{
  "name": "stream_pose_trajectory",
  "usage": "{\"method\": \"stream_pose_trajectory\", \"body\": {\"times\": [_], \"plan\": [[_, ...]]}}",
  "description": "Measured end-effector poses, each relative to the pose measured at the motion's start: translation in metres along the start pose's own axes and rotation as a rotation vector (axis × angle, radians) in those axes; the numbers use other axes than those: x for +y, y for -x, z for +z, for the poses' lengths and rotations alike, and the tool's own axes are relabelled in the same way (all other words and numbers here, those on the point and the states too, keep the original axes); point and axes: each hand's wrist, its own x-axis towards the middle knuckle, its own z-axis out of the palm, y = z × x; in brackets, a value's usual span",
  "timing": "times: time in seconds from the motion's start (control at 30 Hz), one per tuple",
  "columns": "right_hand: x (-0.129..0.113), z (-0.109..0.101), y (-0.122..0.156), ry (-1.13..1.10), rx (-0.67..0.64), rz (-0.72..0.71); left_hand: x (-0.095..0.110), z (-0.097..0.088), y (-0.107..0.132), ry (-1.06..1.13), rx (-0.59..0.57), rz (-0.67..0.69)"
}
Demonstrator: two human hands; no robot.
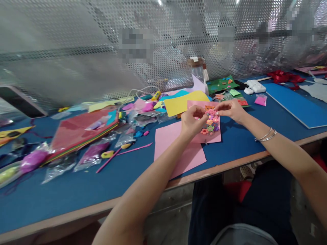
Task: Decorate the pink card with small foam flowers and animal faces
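My left hand (192, 121) and my right hand (231, 109) meet over a small clear bag of coloured foam flower stickers (211, 123). Both pinch the bag's upper edge with curled fingers. The bag hangs just above a pink sheet of paper (216, 136) on the blue table (84, 194). A larger pink sheet (176, 143) lies under my left wrist. Silver bangles (267, 136) ring my right wrist.
A yellow sheet (182, 102) lies behind my hands. To the left sit a stack of coloured foam sheets (81, 131), several small plastic bags, a pink stick (134, 149). At the back stand a clear jar (197, 68), a green card (221, 84), a blue board (296, 100), red ribbon (284, 77).
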Motion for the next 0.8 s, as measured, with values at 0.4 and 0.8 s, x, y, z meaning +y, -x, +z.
{"method": "stream_pose_trajectory", "body": {"times": [0.4,0.8], "plan": [[0.0015,-0.0003,0.0018,0.058,0.049,0.048,0.0052,0.0012,0.0049,-0.074,-0.014,0.173],[0.0024,0.0003,0.0016,-0.084,-0.047,0.009,0.0081,-0.0001,0.0039,0.0,-0.078,0.085]]}}
